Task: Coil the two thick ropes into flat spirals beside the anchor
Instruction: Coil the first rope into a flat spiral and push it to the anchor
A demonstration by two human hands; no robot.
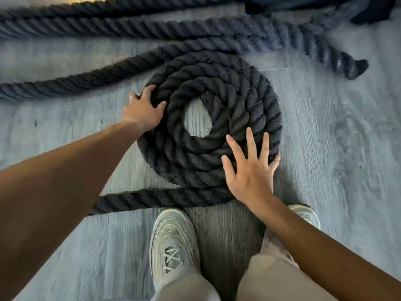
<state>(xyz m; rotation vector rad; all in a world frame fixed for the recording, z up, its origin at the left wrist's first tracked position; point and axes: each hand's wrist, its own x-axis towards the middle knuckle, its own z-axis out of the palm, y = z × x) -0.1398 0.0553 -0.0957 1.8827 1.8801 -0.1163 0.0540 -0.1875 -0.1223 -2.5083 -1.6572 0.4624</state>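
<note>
Head view: a thick dark rope coil (pixel 217 124) lies as a flat spiral at the centre of the frame on a grey plank floor (pixel 336 137), its loose tail running lower left. The left hand (pixel 142 109) curls over the coil's left rim, fingers bent on the outer turns. The right hand (pixel 249 170) rests flat, fingers spread, on the lower-right rim. A second rope (pixel 130 29) stretches across the top. Two grey shoes (pixel 173 242) stand at the bottom.
</note>
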